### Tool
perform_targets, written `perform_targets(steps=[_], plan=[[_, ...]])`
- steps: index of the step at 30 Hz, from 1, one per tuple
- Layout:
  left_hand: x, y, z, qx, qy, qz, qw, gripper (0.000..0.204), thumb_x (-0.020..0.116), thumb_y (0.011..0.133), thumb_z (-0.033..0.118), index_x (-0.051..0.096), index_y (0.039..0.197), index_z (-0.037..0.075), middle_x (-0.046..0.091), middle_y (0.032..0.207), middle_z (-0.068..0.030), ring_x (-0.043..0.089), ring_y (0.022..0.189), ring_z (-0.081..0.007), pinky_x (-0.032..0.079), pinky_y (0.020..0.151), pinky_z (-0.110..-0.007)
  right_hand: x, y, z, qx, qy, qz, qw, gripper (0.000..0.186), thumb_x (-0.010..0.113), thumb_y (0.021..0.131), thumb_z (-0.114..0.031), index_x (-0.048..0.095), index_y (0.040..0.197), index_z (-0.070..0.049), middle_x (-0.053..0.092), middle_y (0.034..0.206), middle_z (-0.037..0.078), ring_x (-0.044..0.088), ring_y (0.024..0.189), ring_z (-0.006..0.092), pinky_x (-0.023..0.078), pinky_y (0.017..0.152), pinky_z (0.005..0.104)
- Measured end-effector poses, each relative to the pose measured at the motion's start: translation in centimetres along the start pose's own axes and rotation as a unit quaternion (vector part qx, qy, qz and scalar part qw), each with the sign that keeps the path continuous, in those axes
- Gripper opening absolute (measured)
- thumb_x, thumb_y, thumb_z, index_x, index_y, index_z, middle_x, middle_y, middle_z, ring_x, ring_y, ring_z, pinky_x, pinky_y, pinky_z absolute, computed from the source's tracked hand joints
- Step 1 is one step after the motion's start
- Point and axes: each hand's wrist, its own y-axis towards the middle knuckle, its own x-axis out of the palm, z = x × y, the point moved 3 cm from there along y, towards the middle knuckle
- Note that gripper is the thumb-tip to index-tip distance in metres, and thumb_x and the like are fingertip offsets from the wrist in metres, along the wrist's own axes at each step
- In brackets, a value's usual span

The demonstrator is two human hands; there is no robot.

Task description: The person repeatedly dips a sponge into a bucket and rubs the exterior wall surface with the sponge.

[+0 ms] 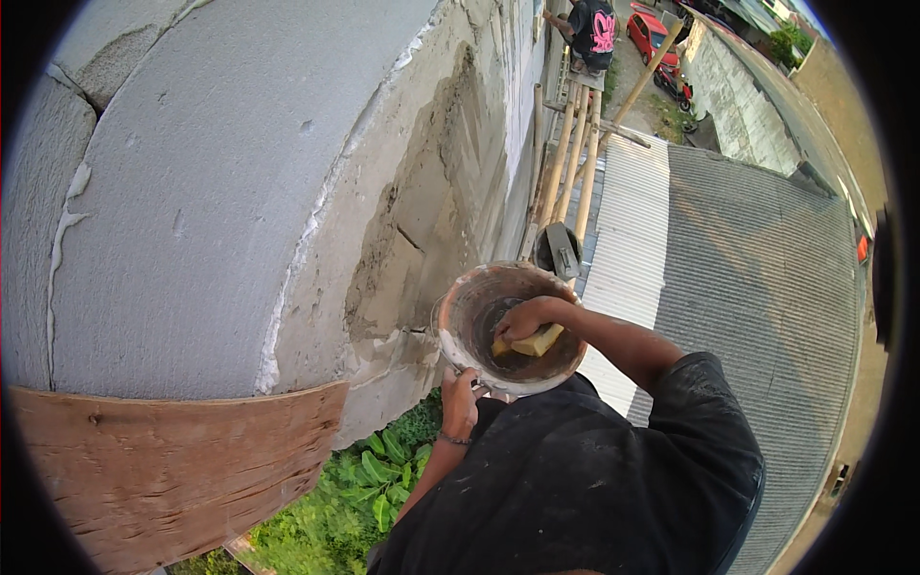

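A round, mortar-stained bucket (458,309) is held close against my body. My left hand (459,401) grips its near left rim from outside, fingers curled around the edge. Inside the bucket, my right hand (529,318) is closed on a yellow sponge (539,342), low near the bottom. Whether water lies under the sponge is hard to make out. Left of the bucket stands a rough cement wall with a dark damp patch (417,230), apart from both hands.
Bamboo poles (567,158) run away from me along the wall, with a black pail (544,251) and a grey trowel (563,253) on them. Farther off a person (591,34) crouches. Corrugated roofing (757,259) lies below right; plywood (182,470) and plants (374,479) are lower left.
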Motion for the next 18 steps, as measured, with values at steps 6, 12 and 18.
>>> perform_targets(steps=[6,12,18], plan=[[-0.4,-0.1,0.3,0.032,-0.037,0.025,0.998,0.038,0.052,0.081,0.003,0.047,0.118,0.001,0.056,0.110,-0.0100,0.059,0.100,-0.0257,0.054,0.082,-0.049,-17.6,-12.8,-10.1,-0.168,0.390,0.338,0.840,0.054,0.053,0.092,-0.037,0.047,0.142,-0.018,0.061,0.119,0.009,0.058,0.099,0.0172,0.045,0.090,0.0266],[0.4,-0.3,0.0,0.019,-0.008,0.009,1.000,0.039,0.052,0.080,0.002,0.046,0.119,0.001,0.055,0.111,-0.0104,0.059,0.099,-0.0259,0.054,0.080,-0.048,-26.9,-11.9,-14.0,-0.216,0.232,0.663,0.678,0.057,0.048,0.099,-0.037,0.036,0.147,-0.008,0.059,0.119,0.012,0.058,0.102,0.0186,0.045,0.091,0.0294],[-0.1,-0.3,-0.9,-0.009,-0.022,0.018,1.000,0.044,0.052,0.079,0.001,0.044,0.123,0.003,0.054,0.111,-0.0105,0.056,0.103,-0.0259,0.054,0.080,-0.049,-19.2,-11.3,-11.4,-0.215,0.253,0.597,0.730,0.053,0.048,0.099,-0.036,0.040,0.143,-0.008,0.058,0.126,0.019,0.056,0.114,0.0290,0.040,0.100,0.0355]])
